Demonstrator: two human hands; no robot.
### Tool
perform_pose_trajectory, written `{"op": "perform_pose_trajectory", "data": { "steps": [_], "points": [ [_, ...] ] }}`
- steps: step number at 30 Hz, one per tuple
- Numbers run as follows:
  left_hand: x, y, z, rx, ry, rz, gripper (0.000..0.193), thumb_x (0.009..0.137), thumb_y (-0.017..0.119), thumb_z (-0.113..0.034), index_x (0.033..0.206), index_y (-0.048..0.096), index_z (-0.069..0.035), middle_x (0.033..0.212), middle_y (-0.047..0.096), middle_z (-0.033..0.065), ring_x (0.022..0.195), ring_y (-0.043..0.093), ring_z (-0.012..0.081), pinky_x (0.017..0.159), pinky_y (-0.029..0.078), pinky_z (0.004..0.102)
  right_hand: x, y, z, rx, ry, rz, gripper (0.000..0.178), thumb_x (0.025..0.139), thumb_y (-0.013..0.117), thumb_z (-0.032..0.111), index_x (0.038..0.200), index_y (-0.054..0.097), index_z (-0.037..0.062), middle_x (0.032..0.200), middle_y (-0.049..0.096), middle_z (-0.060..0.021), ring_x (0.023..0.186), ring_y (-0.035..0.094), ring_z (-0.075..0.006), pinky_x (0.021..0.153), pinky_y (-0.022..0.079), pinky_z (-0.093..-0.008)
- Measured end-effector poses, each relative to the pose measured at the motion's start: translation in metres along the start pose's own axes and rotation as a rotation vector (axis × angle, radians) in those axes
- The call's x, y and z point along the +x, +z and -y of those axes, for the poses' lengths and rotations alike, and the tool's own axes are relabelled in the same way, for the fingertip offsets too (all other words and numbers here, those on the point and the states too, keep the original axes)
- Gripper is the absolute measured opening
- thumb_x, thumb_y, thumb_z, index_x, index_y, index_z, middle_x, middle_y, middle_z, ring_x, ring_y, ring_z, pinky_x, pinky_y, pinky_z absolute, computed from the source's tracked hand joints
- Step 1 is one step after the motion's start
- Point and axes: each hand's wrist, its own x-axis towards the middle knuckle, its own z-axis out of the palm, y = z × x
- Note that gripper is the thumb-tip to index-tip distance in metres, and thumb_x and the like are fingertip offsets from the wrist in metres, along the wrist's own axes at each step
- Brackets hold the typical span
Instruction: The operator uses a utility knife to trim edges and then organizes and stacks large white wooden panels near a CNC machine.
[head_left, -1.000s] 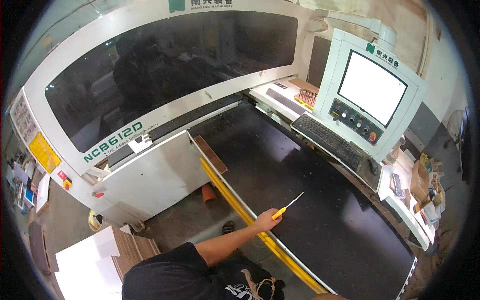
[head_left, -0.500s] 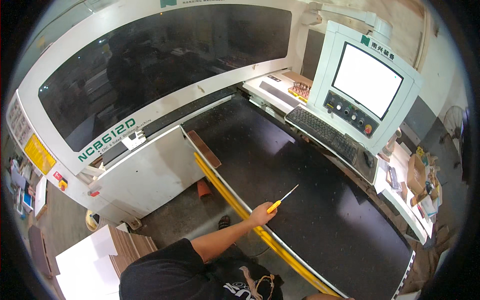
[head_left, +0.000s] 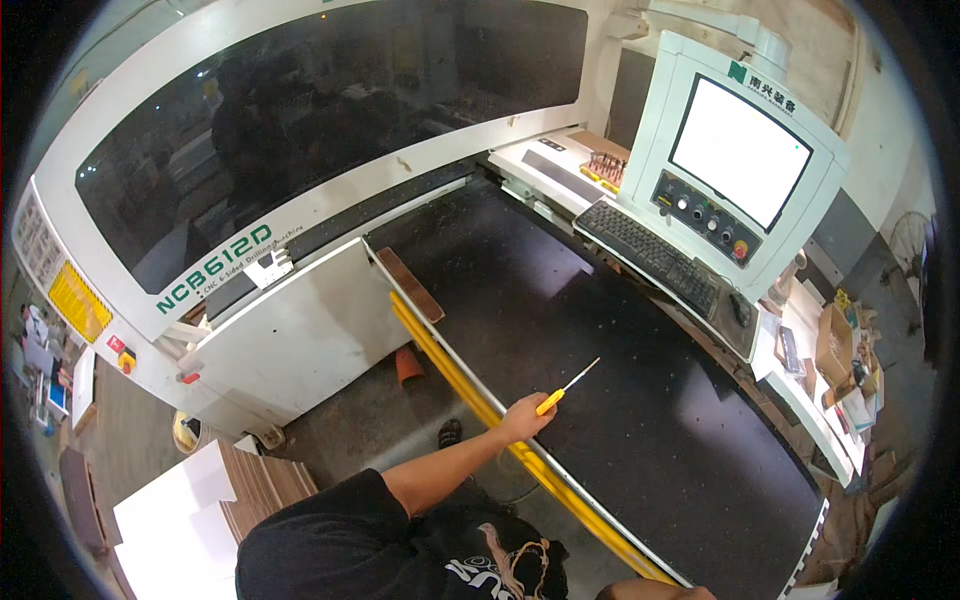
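Note:
My left hand [head_left: 524, 419] is closed around the yellow handle of a screwdriver [head_left: 550, 402]. Its thin metal shaft points away to the upper right, over the dark tabletop [head_left: 640, 440] of the machine. The hand is over the near edge of this top, by the metal rail and the yellow bar [head_left: 455, 377] that run along it. At the lower edge of the picture, a bit of my right hand or forearm [head_left: 655, 591] shows by the near end of the yellow bar. Its fingers are not visible, and I cannot make out whether it holds anything.
A brown strip [head_left: 410, 284] lies at the tabletop's left end. Beyond stands a white drilling machine with a dark window [head_left: 330, 130]. To the right are a control panel with a lit screen [head_left: 740, 150] and a keyboard [head_left: 645, 258]. Stacked white boards [head_left: 190, 500] stand at lower left.
The view has shifted slightly. My left hand keeps its grip on the screwdriver, almost in the same place. More of my right hand or forearm shows at the lower edge.

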Motion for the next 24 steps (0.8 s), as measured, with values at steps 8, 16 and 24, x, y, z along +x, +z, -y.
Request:
{"op": "perform_pose_trajectory", "data": {
  "steps": [8,16,24],
  "points": [
    [-0.001,-0.003,-0.003,-0.069,-0.105,0.069,0.038,0.099,0.065,-0.037,0.115,0.069,-0.002,0.110,0.071,0.0215,0.106,0.068,0.0433,0.091,0.054,0.0493,-0.004,0.001,0.003,0.000,-0.008,-0.009,0.041,0.099,0.063,0.046,0.104,0.076,0.0075,0.101,0.071,-0.0107,0.089,0.067,-0.0306,0.086,0.055,-0.0451],
    [0.003,0.002,0.009,-0.020,0.062,-0.015,0.038,0.101,0.066,-0.037,0.117,0.068,-0.003,0.102,0.073,0.0218,0.094,0.072,0.0426,0.080,0.055,0.0500,-0.008,0.001,0.003,0.002,-0.015,-0.010,0.043,0.098,0.064,0.048,0.105,0.075,0.0073,0.104,0.072,-0.0112,0.091,0.068,-0.0314,0.088,0.055,-0.0458],
    [0.002,-0.002,0.000,-0.034,0.031,0.000,0.036,0.099,0.066,-0.036,0.112,0.068,-0.002,0.108,0.071,0.0208,0.103,0.068,0.0420,0.089,0.053,0.0488,-0.012,0.003,0.005,-0.001,-0.023,-0.011,0.045,0.097,0.065,0.050,0.106,0.075,0.0070,0.107,0.073,-0.0117,0.094,0.069,-0.0322,0.090,0.055,-0.0466]
  ]
}}
